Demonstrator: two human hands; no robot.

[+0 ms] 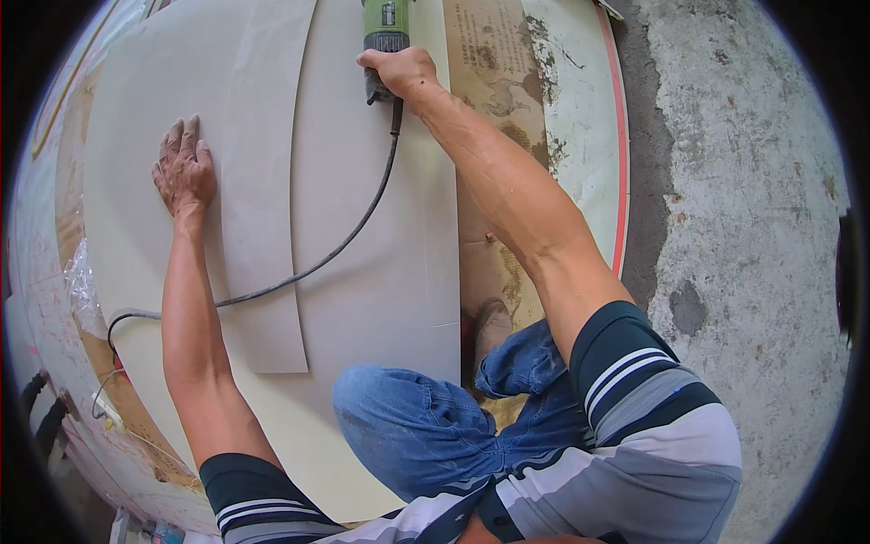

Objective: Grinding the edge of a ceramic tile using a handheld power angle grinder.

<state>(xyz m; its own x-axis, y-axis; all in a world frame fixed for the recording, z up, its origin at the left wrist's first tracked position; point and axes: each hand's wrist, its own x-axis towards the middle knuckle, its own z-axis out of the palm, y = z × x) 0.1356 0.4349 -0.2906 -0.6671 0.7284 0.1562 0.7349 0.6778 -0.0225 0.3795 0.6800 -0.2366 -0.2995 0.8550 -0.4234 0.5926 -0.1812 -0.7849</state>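
At the top centre my right hand [405,69] is wrapped round the black rear end of a green corded power tool [387,20]. The tool's front end lies beyond the upper edge of the picture, so its working part is hidden. My left hand [186,172] rests palm down, fingers stretched, on large pale grey sheets. A narrow pale strip [263,227] lies to its right, over a wider pale sheet [381,272]. From the tool a black power cord [376,195] curves down across both pieces and passes under my left forearm.
Stained brown cardboard [497,118] borders the sheets on the right, then a whitish sheet with a red edge stripe [622,136]. Rough concrete floor [752,227] lies farther right. Clear crinkled plastic [83,286] sits at the left. My knee [408,426] bends over the sheets' near part.
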